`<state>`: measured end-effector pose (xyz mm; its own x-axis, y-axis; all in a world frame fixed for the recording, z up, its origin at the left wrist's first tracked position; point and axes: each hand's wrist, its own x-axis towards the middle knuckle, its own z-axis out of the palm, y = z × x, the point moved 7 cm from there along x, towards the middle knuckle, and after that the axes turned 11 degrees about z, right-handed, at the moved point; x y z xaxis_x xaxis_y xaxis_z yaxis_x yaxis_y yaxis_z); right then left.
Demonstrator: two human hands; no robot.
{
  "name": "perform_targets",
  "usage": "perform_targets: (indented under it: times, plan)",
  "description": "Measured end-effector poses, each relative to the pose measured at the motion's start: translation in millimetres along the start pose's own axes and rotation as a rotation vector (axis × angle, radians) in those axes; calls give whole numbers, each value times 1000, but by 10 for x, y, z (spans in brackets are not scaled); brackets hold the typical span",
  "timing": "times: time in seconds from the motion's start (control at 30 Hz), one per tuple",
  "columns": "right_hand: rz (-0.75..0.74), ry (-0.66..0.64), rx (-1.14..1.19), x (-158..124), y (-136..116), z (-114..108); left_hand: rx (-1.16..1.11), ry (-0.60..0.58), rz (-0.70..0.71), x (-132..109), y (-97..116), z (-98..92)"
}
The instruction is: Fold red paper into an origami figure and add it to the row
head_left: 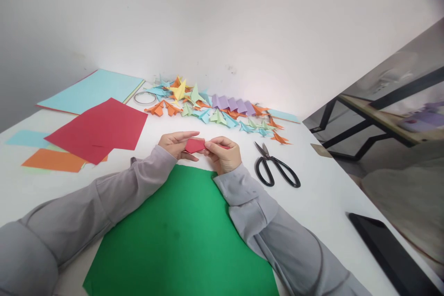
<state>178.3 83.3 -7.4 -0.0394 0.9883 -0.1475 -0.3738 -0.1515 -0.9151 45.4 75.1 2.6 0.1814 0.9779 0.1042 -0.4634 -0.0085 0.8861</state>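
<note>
A small folded piece of red paper (194,145) is held between my two hands, just above the far edge of a green sheet (180,226). My left hand (175,144) grips its left side, fingers stretched along it and the thumb below. On the other side, my right hand (225,153) pinches the right edge of the red paper between thumb and fingers. Black-handled scissors (275,166) lie to the right of my right hand, blades pointing away from me.
Folded paper shapes (218,115) in several colours line the wall side of the white table. Red sheets (104,129), an orange strip (53,160) and a light-blue sheet stack (95,90) lie left. A wire coil (144,97) sits behind. A black tablet-like device (391,249) rests near the right edge.
</note>
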Motion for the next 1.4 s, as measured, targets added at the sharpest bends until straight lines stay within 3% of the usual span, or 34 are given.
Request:
perform_targets:
  times: [0.2, 0.47, 0.87, 1.07, 1.4]
  plan:
    - [-115, 50, -111, -37, -77, -11, -100, -52, -8, 1, 9, 29]
    - [-192, 26, -239, -94, -136, 48, 151, 64, 152, -20, 38, 6]
    - [-210, 10, -242, -98, -149, 50, 132, 92, 82, -37, 61, 10]
    - [-211, 1, -236, -98, -142, 56, 23, 38, 9, -21, 27, 29]
    - [-199, -23, -207, -67, -106, 36, 104, 24, -6, -24, 42, 15]
